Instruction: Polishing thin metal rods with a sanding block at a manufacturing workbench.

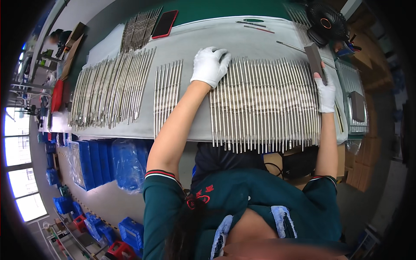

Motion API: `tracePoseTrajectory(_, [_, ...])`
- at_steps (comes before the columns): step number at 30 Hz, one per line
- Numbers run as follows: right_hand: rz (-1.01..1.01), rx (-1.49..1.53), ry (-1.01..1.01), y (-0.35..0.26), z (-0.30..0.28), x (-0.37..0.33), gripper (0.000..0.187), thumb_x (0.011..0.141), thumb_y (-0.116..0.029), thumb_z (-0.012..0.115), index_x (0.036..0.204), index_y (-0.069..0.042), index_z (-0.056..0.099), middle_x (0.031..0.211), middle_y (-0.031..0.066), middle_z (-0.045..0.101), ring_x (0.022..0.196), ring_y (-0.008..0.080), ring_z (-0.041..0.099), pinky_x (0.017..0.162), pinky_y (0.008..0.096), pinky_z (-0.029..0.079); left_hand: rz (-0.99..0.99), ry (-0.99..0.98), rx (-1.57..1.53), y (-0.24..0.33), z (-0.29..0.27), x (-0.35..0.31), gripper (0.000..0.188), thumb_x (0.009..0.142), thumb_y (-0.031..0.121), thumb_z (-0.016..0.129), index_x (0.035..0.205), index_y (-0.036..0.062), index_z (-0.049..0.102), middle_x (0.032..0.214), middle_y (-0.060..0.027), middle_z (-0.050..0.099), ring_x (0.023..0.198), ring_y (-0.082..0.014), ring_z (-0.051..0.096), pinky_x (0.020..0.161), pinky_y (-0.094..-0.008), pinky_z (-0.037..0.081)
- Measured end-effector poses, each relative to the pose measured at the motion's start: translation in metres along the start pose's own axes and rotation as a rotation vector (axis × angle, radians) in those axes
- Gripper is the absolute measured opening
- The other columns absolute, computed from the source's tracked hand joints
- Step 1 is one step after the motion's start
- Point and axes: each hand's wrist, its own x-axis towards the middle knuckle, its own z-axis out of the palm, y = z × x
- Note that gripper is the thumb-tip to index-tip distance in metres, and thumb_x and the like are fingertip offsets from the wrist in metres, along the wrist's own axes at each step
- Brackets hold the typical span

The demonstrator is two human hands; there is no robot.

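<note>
My left hand point(211, 67), in a white glove, has its fingers curled at the upper left end of a wide row of slim metal rods point(260, 99). The rods lie side by side, pointing away from me. Whatever those fingers hold, if anything, is hidden beneath them. Beyond the right end of the row, my right hand point(326, 93) grips a grey rectangular block point(313, 60); its glove leaves some fingertips bare. Left of my left forearm lies a narrower group of similar rods point(168, 93).
A large batch of rods point(110, 89) covers the table's left, with another bundle point(141, 29) behind. Nearby is a red-edged phone point(165, 24). A black fan point(327, 24) stands back right. A second grey block point(357, 106) rests on a clear tray point(352, 73). Blue crates point(93, 162) sit below.
</note>
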Motion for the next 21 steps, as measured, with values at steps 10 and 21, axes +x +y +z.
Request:
tracePoseTrajectory(10, [-0.001, -0.027, 0.008, 0.011, -0.005, 0.005, 0.050, 0.091, -0.016, 0.068, 0.137, -0.009, 0.052, 0.131, 0.0069, 0.058, 0.115, 0.0150, 0.056, 0.100, 0.0265, 0.041, -0.152, -0.066, 0.015, 0.002, -0.008, -0.002, 0.023, 0.084, 0.029, 0.064, 0.083, 0.0089, 0.074, 0.084, -0.0159, 0.066, 0.080, -0.0336, 0.064, 0.072, -0.0456, 0.053])
tracePoseTrajectory(21, [0.021, -0.039, 0.006, 0.012, -0.011, 0.004, 0.048, 0.091, -0.018, 0.067, 0.136, -0.008, 0.053, 0.132, 0.0070, 0.058, 0.117, 0.0154, 0.055, 0.102, 0.0274, 0.040, -0.097, -0.412, 0.185, 0.001, -0.156, -0.122, 0.073, 0.082, 0.050, 0.065, 0.133, 0.0007, 0.048, 0.134, -0.0250, 0.049, 0.126, -0.0439, 0.044, 0.106, -0.0536, 0.033])
